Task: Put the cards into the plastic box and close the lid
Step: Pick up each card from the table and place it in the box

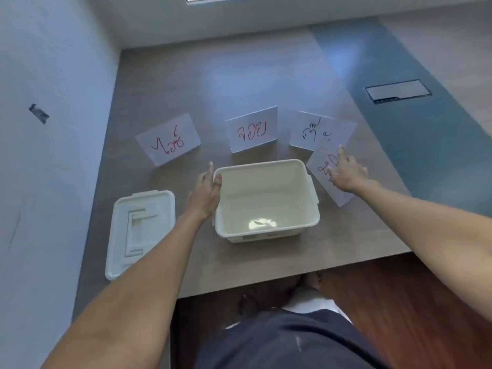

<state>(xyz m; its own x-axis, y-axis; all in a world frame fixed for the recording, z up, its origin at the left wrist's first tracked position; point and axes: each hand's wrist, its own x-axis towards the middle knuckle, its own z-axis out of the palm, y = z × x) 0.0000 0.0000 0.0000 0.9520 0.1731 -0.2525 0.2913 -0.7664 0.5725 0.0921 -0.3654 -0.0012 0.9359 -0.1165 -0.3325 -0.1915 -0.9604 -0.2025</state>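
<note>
An empty white plastic box (266, 230) stands open on the table's near middle. Its lid (138, 230) lies flat to the left of it. Several white cards with handwriting lie beyond the box: one at far left (168, 138), one in the middle (253, 129), one at right with black writing (308, 130), and a fourth (323, 163) overlapping it, nearer to me. My left hand (206, 193) grips the box's left rim. My right hand (346, 170) rests on the fourth card, fingers spread and pressing it.
The wooden table (186, 75) meets a white wall on the left. A metal cable hatch (398, 91) is set into the darker strip at far right. The table's front edge is close to my body, with wooden floor below.
</note>
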